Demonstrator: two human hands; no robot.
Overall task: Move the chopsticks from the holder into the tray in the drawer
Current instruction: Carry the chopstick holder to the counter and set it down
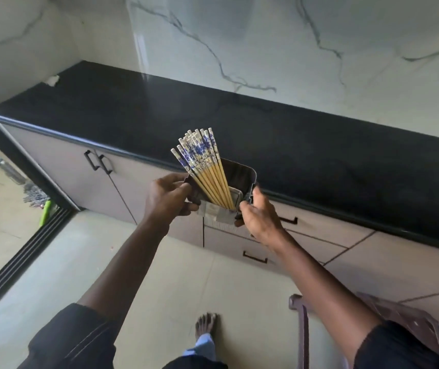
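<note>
Chopsticks (207, 169) stand fanned in the holder (239, 177), which I grip with left hand (167, 195) and right hand (259, 217) clamped on its sides, in front of the counter (293, 145). Light, stiff, likely slippery; I would bunch them at mid-shaft.

A dark rectangular holder (239, 177) contains a bundle of yellow chopsticks (207, 169), blue-and-white patterned tops fanning toward eleven o'clock.

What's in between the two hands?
In the head view, the holder sits between the left hand and right hand, with the chopsticks standing in it.
</note>
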